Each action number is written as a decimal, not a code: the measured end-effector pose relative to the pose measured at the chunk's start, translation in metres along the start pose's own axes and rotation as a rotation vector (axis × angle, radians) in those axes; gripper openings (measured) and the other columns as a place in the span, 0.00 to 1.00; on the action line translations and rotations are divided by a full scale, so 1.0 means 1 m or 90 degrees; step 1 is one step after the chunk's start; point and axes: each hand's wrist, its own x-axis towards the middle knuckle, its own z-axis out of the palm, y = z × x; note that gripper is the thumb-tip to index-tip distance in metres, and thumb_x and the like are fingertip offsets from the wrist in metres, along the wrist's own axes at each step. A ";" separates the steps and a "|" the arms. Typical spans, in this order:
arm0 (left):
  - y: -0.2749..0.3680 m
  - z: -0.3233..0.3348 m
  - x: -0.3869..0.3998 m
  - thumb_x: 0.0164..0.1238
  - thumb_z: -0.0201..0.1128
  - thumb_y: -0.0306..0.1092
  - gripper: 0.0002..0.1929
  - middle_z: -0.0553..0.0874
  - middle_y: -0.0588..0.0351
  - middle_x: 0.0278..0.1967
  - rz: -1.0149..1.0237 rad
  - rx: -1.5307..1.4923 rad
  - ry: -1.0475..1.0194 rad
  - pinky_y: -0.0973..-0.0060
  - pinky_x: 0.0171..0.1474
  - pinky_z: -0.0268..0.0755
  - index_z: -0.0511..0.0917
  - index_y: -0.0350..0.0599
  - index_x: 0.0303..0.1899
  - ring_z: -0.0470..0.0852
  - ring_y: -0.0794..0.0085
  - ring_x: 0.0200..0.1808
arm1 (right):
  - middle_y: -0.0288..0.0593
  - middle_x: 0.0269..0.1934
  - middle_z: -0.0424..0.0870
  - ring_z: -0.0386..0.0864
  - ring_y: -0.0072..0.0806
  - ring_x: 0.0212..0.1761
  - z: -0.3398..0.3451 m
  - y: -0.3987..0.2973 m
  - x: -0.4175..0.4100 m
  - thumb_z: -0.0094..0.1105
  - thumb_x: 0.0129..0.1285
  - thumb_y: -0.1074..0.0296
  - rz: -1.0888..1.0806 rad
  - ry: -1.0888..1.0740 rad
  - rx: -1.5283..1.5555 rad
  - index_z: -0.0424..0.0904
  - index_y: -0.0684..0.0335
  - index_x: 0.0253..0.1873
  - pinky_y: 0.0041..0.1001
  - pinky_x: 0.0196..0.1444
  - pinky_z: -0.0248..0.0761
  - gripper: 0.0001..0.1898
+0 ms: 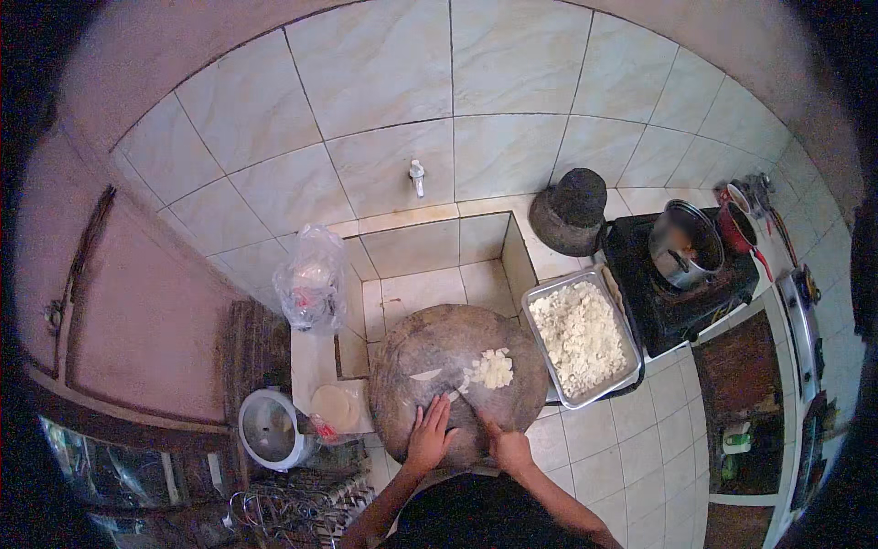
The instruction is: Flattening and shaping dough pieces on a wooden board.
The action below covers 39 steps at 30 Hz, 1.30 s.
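Observation:
A large round wooden chopping board (411, 336) lies before me, partly over a tiled basin. My right hand (511, 449) grips a knife, whose dark blade (473, 406) points away from me and to the left. Its tip is near a small white strip of food (455, 394). My left hand (429, 436) lies palm down on the board, fingertips beside that strip; whether they press on it is unclear. Small diced white pieces (495, 369) form a pile beyond the knife. A thin white slice (426, 375) lies apart, left of the pile.
Right of the board, a metal tray (525, 302) holds white diced food (579, 336). Behind it are a stone mortar (569, 219) and a black stove (638, 302) bearing a pot (675, 257). A plastic bag (312, 274) and round pale discs (335, 406) are at left, below a wall tap (417, 178).

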 end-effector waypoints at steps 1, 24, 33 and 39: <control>0.000 -0.001 0.001 0.62 0.52 0.41 0.31 0.53 0.51 0.66 0.003 -0.001 0.002 0.54 0.65 0.46 0.55 0.35 0.62 0.51 0.61 0.68 | 0.52 0.19 0.77 0.76 0.50 0.20 0.000 0.000 0.000 0.50 0.53 0.71 0.000 -0.005 0.002 0.60 0.40 0.62 0.45 0.23 0.70 0.30; -0.004 0.011 -0.001 0.62 0.52 0.45 0.30 0.62 0.51 0.62 -0.014 0.053 0.033 0.51 0.65 0.42 0.58 0.38 0.62 0.60 0.62 0.64 | 0.54 0.23 0.78 0.77 0.49 0.21 0.017 0.008 0.010 0.50 0.51 0.74 -0.045 -0.011 -0.011 0.56 0.42 0.65 0.42 0.24 0.71 0.34; -0.004 0.010 -0.003 0.62 0.52 0.44 0.31 0.62 0.51 0.62 -0.010 0.049 0.051 0.49 0.65 0.42 0.56 0.39 0.63 0.60 0.61 0.64 | 0.55 0.22 0.77 0.76 0.50 0.21 0.011 0.007 0.003 0.49 0.51 0.75 -0.100 0.035 0.014 0.55 0.44 0.65 0.43 0.24 0.70 0.34; -0.002 0.008 0.000 0.62 0.52 0.45 0.31 0.62 0.52 0.62 -0.017 0.043 0.038 0.48 0.64 0.42 0.56 0.41 0.63 0.59 0.62 0.64 | 0.54 0.27 0.79 0.76 0.50 0.22 0.023 0.011 0.005 0.48 0.54 0.74 -0.070 -0.003 0.004 0.55 0.43 0.65 0.44 0.25 0.70 0.32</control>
